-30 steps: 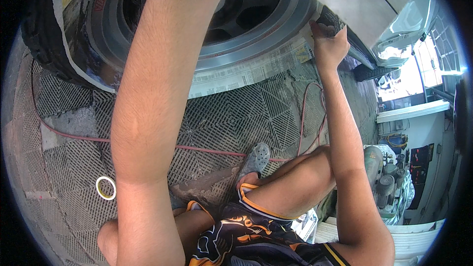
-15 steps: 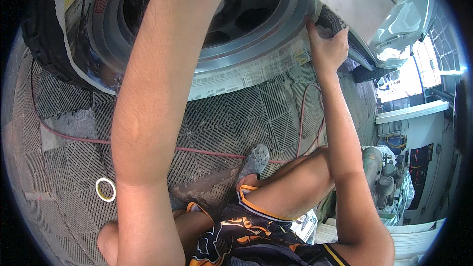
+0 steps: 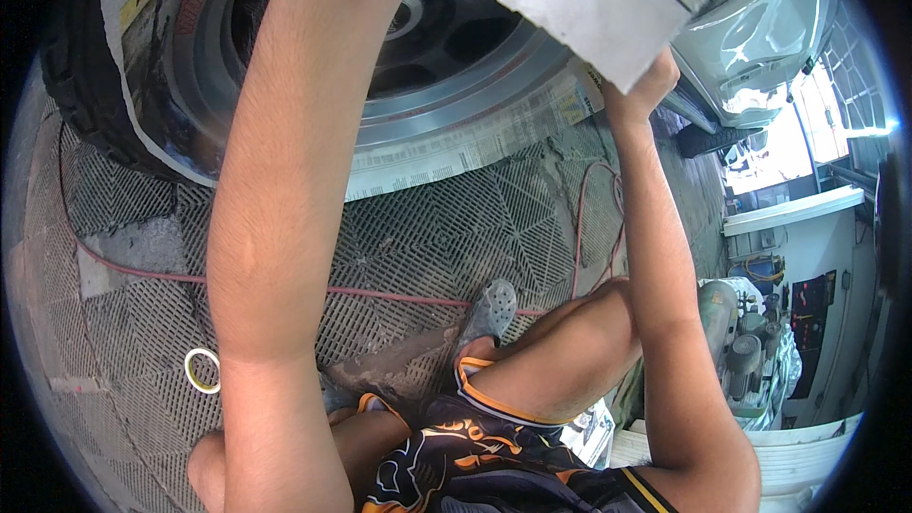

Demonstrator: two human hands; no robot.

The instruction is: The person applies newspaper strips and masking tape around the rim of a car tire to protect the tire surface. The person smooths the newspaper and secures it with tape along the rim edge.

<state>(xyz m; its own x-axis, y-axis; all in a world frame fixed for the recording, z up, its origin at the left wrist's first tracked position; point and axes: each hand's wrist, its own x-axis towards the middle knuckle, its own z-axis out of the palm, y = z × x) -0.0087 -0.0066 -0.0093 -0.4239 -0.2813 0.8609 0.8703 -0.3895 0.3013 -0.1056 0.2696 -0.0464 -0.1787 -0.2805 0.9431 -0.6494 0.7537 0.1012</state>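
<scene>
A wheel with a grey metal rim (image 3: 446,123) and a black, chunky-treaded tyre (image 3: 81,85) fills the upper left. Printed newspaper (image 3: 446,161) lines the rim's lower edge and its left side. A pale sheet of paper (image 3: 570,0) with a ragged lower edge hangs across the top, in front of part of the wheel. My right hand (image 3: 655,85) is at the sheet's lower right corner, beside the tyre; the paper covers most of its fingers. My left forearm (image 3: 275,152) reaches up across the wheel, and the hand is beyond the top edge or behind the sheet.
A thin red hose (image 3: 408,296) crosses the ridged floor mat (image 3: 418,237). A roll of tape (image 3: 202,370) lies at the left. To the right are a green compressor (image 3: 741,342), a white panel (image 3: 798,209) and a glossy car body part (image 3: 760,38).
The pale sheet has come lower and to the left, now overlapping my right hand. That hand's spread thumb and finger, visible before, are now mostly covered. My left forearm has shifted slightly left.
</scene>
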